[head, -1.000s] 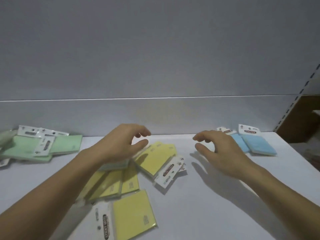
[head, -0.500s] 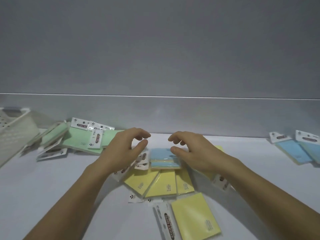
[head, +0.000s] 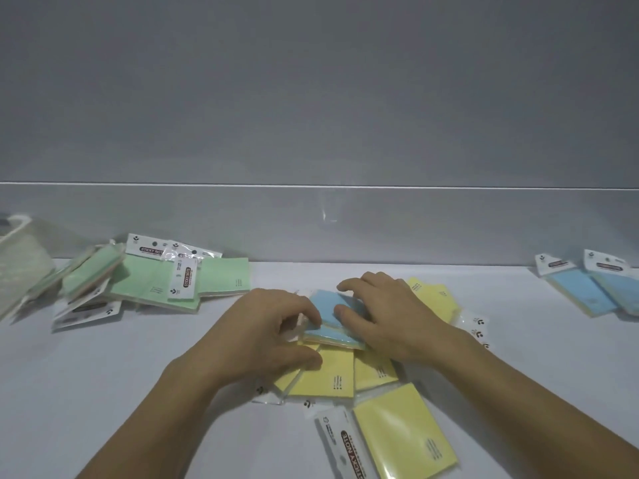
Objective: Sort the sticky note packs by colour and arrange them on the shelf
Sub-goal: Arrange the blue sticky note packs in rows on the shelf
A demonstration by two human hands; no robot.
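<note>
A blue sticky note pack lies on top of a heap of yellow packs in the middle of the white shelf. My left hand curls its fingers over the blue pack's left edge. My right hand pinches the same pack from the right, thumb and fingers on it. A single yellow pack lies nearest to me. Green packs are piled at the back left. Two blue packs lie at the back right.
A white perforated basket stands at the far left edge beside the green pile. The grey back wall of the shelf runs just behind all the packs.
Both hands have dropped onto the blue pack in the middle and closed on it; before, they hovered open above the heap. The view has shifted slightly.
</note>
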